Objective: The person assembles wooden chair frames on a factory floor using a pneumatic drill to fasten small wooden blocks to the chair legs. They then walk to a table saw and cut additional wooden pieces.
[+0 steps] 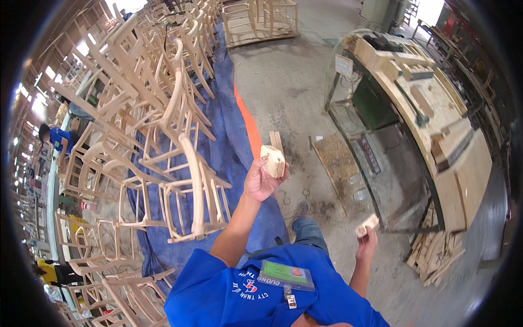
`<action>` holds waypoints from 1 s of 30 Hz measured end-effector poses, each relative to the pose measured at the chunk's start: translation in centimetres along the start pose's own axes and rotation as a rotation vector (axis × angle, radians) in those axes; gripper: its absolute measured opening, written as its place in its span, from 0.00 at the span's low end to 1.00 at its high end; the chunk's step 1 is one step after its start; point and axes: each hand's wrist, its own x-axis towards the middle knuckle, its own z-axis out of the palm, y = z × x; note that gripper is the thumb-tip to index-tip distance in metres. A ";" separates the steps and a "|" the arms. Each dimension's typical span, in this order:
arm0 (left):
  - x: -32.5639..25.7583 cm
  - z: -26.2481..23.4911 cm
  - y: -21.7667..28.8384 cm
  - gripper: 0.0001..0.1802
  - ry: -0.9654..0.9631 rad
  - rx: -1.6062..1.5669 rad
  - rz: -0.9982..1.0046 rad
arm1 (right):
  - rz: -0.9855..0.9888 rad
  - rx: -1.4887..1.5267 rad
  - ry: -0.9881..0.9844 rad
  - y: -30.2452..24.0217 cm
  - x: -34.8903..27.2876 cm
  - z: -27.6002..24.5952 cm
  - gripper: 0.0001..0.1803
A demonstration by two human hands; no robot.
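The left hand (263, 182) grasps an angular pale wooden block (272, 162), bare wooden chair frames (196, 192) standing to its left, while the right hand (367, 244) grips a second wooden block (366, 224), the wooden-topped surface (473, 169) lying rightward beyond it.

Between the grips of the left hand (265, 181) and right hand (367, 246), a hand could pass through open air above the floor (302, 103). Left of the left grip, wooden chairs (195, 188) obstruct; ahead-right of the right grip stands a workbench (444, 101)
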 end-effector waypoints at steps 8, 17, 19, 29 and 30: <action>21.3 3.8 9.4 0.16 0.426 1.260 0.630 | 0.019 -0.079 -0.759 -11.5 22.0 37.2 0.16; 44.6 0.7 23.5 0.22 0.544 1.907 1.169 | -0.089 -0.151 -0.904 -9.3 41.4 64.3 0.22; 49.9 0.6 26.6 0.21 0.574 1.873 1.071 | -0.115 -0.169 -0.848 -10.3 44.5 69.4 0.21; 74.4 -3.0 39.9 0.15 0.567 0.976 0.534 | 0.038 0.108 -0.575 -16.5 64.2 91.3 0.17; 77.0 -3.9 41.0 0.15 0.577 0.930 0.503 | 0.139 0.217 -0.575 -16.6 66.8 93.1 0.16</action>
